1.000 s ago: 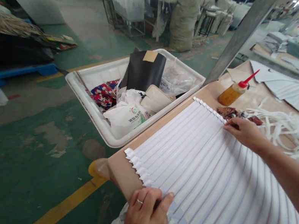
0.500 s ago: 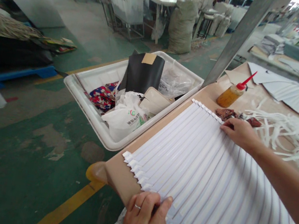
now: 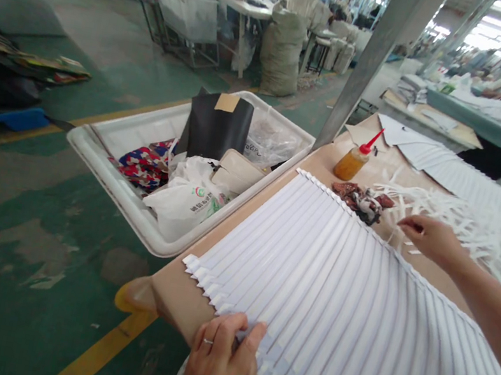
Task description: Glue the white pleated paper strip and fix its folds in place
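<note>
Overlapping white strips (image 3: 314,263) lie in a long row across the brown-covered table (image 3: 174,287). At the row's near edge, my left hand (image 3: 224,361) rests with bent fingers, thumb and fingertips on the strip ends; whether it pinches one is hidden. My right hand (image 3: 430,237) hovers past the far edge of the row, thumb and fingers pinched together, beside a heap of loose white strips (image 3: 463,218). Anything between those fingertips is too small to make out. A crumpled brown patterned cloth (image 3: 362,201) lies left of my right hand, below a bottle of amber liquid (image 3: 350,163) with a red nozzle.
Left of the table stands a white tub (image 3: 167,247) with plastic bags, patterned cloth and a black sheet. A metal post (image 3: 362,71) rises at the table's far corner. White sheets (image 3: 466,174) lie at the back right. Other people work farther off.
My right hand has lifted off the far edge of the strips and moved right, towards the loose heap. My left hand stays at the near edge. The camera view has shifted.
</note>
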Available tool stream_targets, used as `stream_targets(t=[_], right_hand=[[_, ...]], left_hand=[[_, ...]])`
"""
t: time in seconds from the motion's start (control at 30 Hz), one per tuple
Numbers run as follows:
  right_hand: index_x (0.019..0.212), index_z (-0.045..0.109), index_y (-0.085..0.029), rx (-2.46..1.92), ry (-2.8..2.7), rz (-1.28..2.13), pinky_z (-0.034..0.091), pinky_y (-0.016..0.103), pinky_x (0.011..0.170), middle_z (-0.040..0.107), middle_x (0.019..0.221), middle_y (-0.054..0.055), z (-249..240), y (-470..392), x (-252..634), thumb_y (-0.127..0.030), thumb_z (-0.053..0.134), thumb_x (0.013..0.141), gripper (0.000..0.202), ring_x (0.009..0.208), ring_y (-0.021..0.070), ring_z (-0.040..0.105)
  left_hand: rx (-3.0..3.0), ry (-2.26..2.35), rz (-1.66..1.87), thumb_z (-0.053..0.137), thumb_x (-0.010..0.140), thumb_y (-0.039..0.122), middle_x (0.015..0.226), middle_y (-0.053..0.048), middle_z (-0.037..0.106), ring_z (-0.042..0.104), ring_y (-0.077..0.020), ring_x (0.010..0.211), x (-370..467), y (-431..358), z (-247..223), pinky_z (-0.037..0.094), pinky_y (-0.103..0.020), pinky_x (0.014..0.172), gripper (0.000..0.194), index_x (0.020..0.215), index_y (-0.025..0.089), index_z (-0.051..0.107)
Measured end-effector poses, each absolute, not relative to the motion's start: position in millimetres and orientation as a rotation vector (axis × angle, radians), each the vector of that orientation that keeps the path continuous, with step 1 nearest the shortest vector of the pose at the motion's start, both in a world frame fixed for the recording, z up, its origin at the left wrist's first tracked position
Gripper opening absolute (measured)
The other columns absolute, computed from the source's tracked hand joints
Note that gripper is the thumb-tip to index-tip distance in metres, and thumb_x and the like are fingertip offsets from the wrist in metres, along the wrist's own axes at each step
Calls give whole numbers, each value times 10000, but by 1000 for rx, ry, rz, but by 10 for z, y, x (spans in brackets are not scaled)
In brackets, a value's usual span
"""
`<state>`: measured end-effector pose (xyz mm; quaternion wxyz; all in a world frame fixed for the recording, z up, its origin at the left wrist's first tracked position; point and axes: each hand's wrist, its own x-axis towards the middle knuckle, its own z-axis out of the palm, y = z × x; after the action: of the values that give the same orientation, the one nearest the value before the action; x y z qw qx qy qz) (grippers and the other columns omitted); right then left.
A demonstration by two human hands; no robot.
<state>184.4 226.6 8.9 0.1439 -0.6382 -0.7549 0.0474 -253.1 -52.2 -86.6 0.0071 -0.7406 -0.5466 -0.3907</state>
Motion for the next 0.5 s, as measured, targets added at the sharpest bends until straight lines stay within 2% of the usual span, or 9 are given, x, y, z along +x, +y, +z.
stream_targets(t=[0.1, 0.2, 0.3, 0.4, 0.5], right_hand=[[912, 775, -334, -1729, -2253, 197, 520, 469, 843, 740, 938, 92, -78, 2083, 1894, -364, 594, 841, 196, 907, 317, 689], [953, 769, -381, -1653, -2288, 113, 529, 493, 931, 712, 1027, 69, -195, 1980, 1787, -358, 575, 877, 209, 988, 320, 687], [849, 746, -333, -1629, -2310, -2, 522, 540, 953, 694, 1020, 98, -151, 1915, 1714, -377, 573, 914, 190, 1024, 351, 667], [843, 742, -280, -1594, -2295, -76, 493, 615, 992, 714, 1130, 163, 9, 1693, 1588, -395, 595, 934, 208, 1147, 420, 633], [922, 725, -268, -1435, -2424, 79, 497, 582, 1018, 756, 1166, 133, 162, 1141, 1180, -380, 581, 1000, 199, 1142, 364, 672]], left_hand=[[-2297, -1672, -1250, 538, 1006, 52, 1177, -112, 630, 635, -237, 1083, -2531, -508, -834, 501, -377, 960, 365, 1270, 219, 726], [-2279, -1641, -1256, 512, 1006, 25, 1175, -106, 634, 645, -226, 1075, -2537, -493, -801, 514, -368, 954, 356, 1243, 204, 709], [-2253, -1671, -1256, 495, 1019, 23, 1170, -103, 662, 671, -221, 1083, -2547, -499, -743, 542, -373, 966, 344, 1262, 188, 676], [-2193, -1710, -1301, 498, 1037, 51, 1174, -111, 694, 700, -232, 1113, -2511, -570, -620, 580, -380, 962, 317, 1281, 185, 649], [-2248, -1726, -1413, 497, 1054, 91, 1180, -117, 715, 723, -232, 1123, -2364, -684, -450, 608, -370, 959, 306, 1301, 197, 643]])
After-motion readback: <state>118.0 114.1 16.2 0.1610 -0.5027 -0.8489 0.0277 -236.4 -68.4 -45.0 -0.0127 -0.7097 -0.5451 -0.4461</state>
